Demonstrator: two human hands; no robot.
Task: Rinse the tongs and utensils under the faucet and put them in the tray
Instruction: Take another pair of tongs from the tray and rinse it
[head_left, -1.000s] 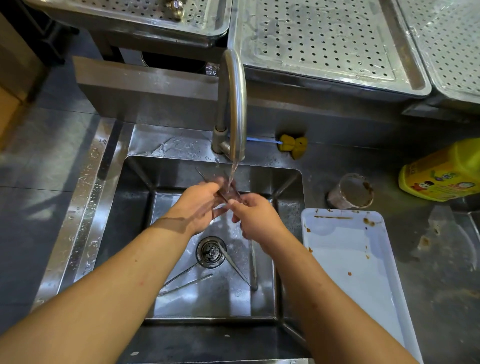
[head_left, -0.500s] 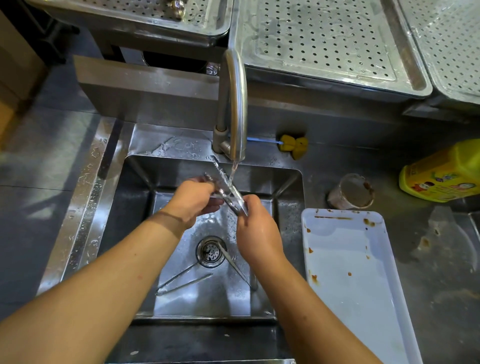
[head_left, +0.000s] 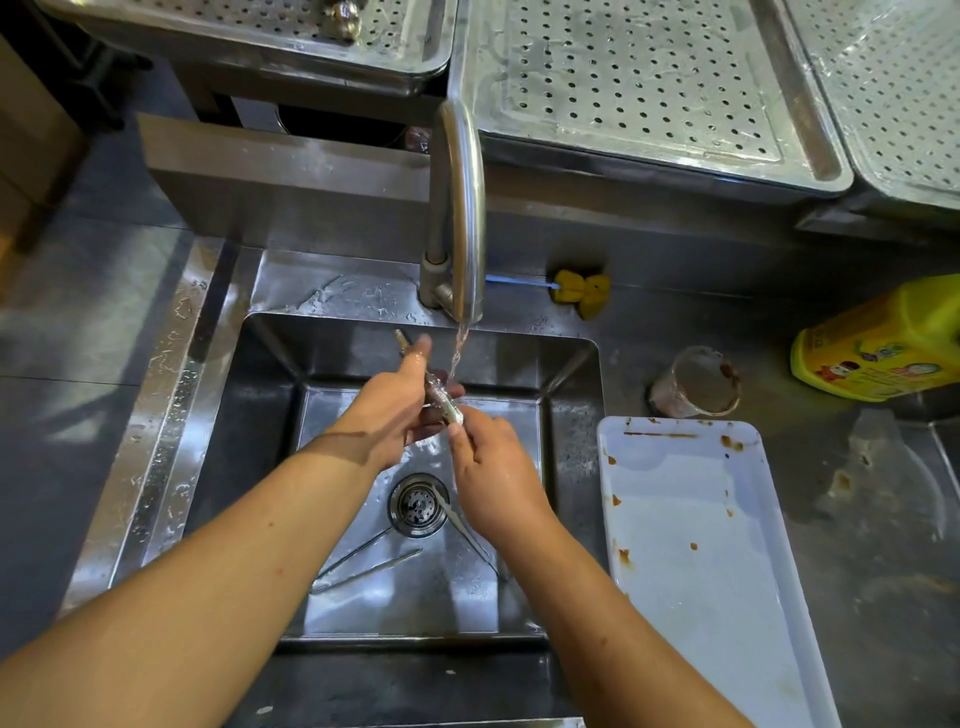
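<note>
1. We count three perforated steel trays (head_left: 644, 88) on the raised shelf at the back, side by side; the left one has a small metal knob sitting on it.
2. One steel sink (head_left: 270, 467), rectangular, wet. Inside it we see one drain strainer (head_left: 418, 504) and two more tongs lying on the floor of the basin: one pair (head_left: 363, 566) left of the drain, one pair (head_left: 470, 535) running from the drain toward the right forearm, partly hidden by it.
3. One white tray (head_left: 727, 597) on the counter just right of the sink. Nothing in it except brown sauce smears along rim and floor.
4. One yellow jug (head_left: 883, 343) lying at the far right edge, cut off by the frame.
5. One faucet (head_left: 462, 208), water running in a thin stream down onto our hands.
6. One dirty clear cup (head_left: 696, 384) between tray and jug, tipped on its side.
7. One yellow sponge-head brush (head_left: 582, 288) with a blue handle behind the sink, by the faucet base.
8. Our left hand (head_left: 395, 410) is clamped around the tongs (head_left: 441, 397), thumb along the upper end; tongs sit under the stream, over the basin, tilted.
9. Our right hand (head_left: 493, 467) pinches the lower end of the same tongs with its fingertips. Tong arms look pressed together.
</note>
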